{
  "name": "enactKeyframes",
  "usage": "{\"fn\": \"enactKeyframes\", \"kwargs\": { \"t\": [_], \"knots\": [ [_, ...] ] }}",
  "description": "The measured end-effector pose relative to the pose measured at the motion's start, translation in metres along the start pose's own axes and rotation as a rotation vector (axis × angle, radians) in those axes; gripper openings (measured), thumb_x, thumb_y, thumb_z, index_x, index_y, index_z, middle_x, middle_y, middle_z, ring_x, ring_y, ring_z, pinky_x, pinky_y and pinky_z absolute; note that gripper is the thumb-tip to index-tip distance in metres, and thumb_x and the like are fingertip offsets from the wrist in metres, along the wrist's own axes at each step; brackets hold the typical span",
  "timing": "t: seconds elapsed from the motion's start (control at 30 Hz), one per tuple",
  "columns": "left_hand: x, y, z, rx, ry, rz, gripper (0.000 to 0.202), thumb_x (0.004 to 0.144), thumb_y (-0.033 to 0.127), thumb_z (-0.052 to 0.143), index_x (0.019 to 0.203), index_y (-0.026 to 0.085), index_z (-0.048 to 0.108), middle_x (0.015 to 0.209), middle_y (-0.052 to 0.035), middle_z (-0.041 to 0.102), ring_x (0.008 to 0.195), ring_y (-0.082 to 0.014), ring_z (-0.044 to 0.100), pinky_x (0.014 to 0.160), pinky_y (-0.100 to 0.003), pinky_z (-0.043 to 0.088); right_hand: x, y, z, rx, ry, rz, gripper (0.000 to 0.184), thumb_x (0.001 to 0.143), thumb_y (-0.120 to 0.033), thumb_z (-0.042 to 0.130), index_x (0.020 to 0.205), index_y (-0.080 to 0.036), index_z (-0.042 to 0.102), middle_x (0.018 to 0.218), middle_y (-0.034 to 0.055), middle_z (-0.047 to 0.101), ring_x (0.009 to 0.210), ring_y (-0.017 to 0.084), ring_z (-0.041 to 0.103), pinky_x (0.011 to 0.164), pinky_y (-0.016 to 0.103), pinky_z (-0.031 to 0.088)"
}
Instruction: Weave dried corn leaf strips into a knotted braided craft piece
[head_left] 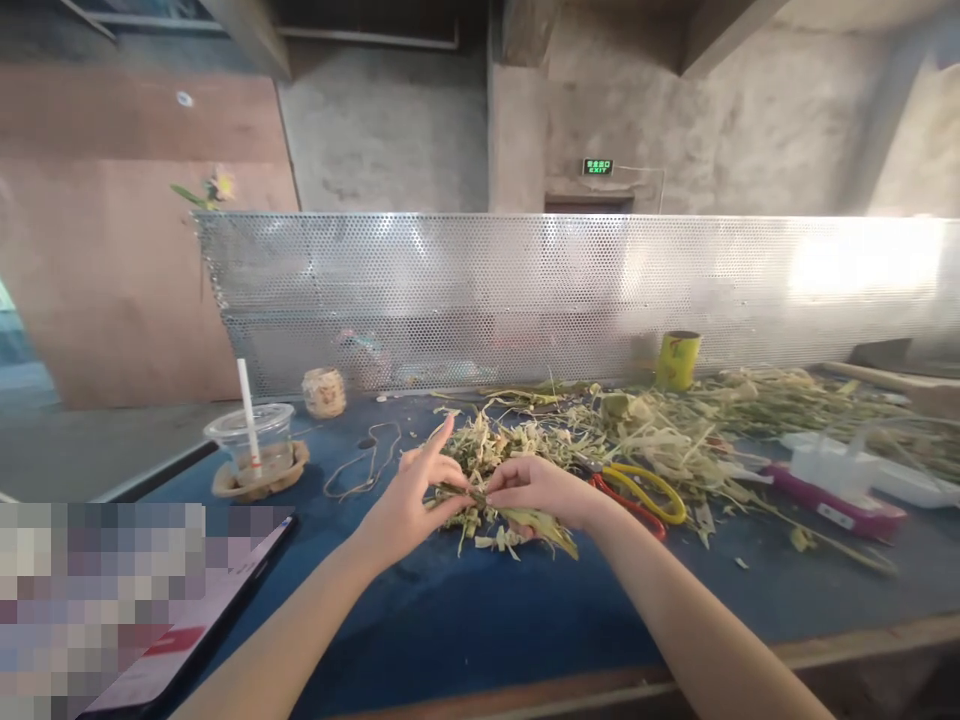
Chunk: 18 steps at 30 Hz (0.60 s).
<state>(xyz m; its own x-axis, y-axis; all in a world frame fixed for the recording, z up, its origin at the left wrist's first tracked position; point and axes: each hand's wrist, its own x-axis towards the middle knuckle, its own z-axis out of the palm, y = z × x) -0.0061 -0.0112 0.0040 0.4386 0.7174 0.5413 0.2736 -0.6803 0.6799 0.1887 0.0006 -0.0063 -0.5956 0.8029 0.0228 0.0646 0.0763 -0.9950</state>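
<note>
At far left, a flat-screened device (174, 640) rests at the near edge of the blue desk (465, 650). Beyond it, a clear plastic cup (271, 440) with a white straw (250, 420) sits in a moulded brown holder (300, 466). A squat, rough-textured pot (324, 393) stands behind, near the perforated metal panel (420, 290). The left hand (405, 500) pinches the dry plant strip (475, 494) between thumb and folded fingers, with one finger raised clear. The strip is thin, fibrous and dull green-brown; it lies above the near side of the plant pile (525, 437), between the two hands. Its long axis runs roughly left to right, dipping slightly rightward. The right hand (536, 488) closes thumb and index finger on the strip just beside the left fingertips. Below the right hand, a broader, ribbed leaf end (555, 532) points right and toward the person; whether it belongs to the strip cannot be told. Farther right lie scissor handles (677, 513), red and yellow, a yellow-green cylinder (679, 362) standing upright, and a glossy magenta-and-white block (840, 508) beside more stalks.
</note>
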Motion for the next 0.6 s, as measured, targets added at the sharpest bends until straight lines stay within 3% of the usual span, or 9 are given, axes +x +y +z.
{"fn": "enactKeyframes", "kwargs": {
  "t": [0.17,0.5,0.6],
  "knots": [
    [0.001,-0.001,0.004,-0.091,0.047,-0.063,0.090,0.072,0.022,0.061,0.139,0.016,0.001,0.073,-0.0017,0.067,0.084,-0.0200,0.057,0.089,-0.036,0.035,-0.002,-0.002,-0.004,0.015,-0.058,-0.042,0.016,0.070,-0.028,0.063,0.068,-0.014,0.055,0.038,-0.0078,0.050,0.033,0.005,0.044,0.036,0.016,0.036],
    [0.002,-0.001,0.002,0.041,0.057,-0.020,0.091,0.074,0.025,0.060,0.139,0.015,-0.004,0.069,-0.0024,0.069,0.089,-0.0199,0.050,0.090,-0.037,0.034,-0.008,-0.010,-0.003,0.045,-0.072,-0.076,0.014,0.070,-0.022,0.062,0.065,-0.014,0.051,0.038,-0.0096,0.046,0.033,0.004,0.043,0.036,0.016,0.033],
    [0.001,-0.004,0.000,0.037,0.010,-0.041,0.093,0.075,0.026,0.060,0.138,0.016,-0.007,0.070,-0.0022,0.069,0.091,-0.0201,0.051,0.091,-0.039,0.033,-0.008,-0.008,-0.005,0.023,-0.085,-0.047,0.013,0.070,-0.023,0.061,0.066,-0.014,0.052,0.037,-0.0090,0.047,0.032,0.004,0.042,0.036,0.016,0.033]
  ]
}}
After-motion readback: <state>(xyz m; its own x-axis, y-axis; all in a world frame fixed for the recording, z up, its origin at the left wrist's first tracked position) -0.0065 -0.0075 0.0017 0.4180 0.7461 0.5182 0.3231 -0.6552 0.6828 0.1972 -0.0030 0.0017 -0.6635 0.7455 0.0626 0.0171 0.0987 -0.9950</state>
